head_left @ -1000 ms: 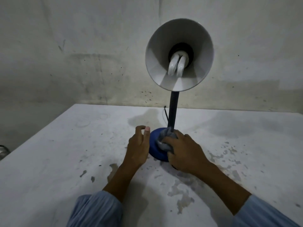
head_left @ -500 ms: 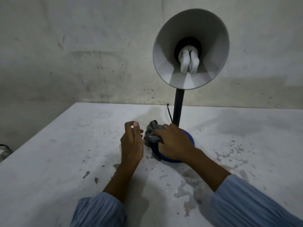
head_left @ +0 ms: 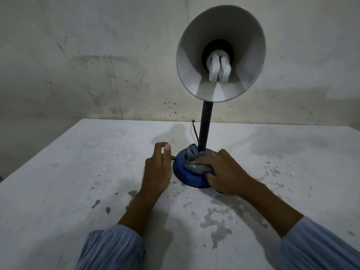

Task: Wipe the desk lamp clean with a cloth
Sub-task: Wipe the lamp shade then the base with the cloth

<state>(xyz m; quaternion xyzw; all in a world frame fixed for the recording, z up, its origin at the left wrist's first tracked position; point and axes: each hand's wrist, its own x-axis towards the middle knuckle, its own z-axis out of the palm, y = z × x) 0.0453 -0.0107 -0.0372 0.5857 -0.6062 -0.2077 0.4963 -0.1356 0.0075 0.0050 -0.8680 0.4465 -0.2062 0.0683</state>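
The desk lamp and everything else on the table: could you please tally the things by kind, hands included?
Desk lamp: 1
Cloth: 1
Hands: 2, left hand and right hand
Total: 4

One desk lamp (head_left: 202,133), with one blue base (head_left: 187,176), one black neck (head_left: 205,125), one pale shade (head_left: 196,61), one coiled bulb (head_left: 218,69); one grey cloth (head_left: 194,162); two hands, left hand (head_left: 157,170), right hand (head_left: 228,172); two blue sleeves (head_left: 113,248); one black cord (head_left: 194,131); one white surface (head_left: 78,172)
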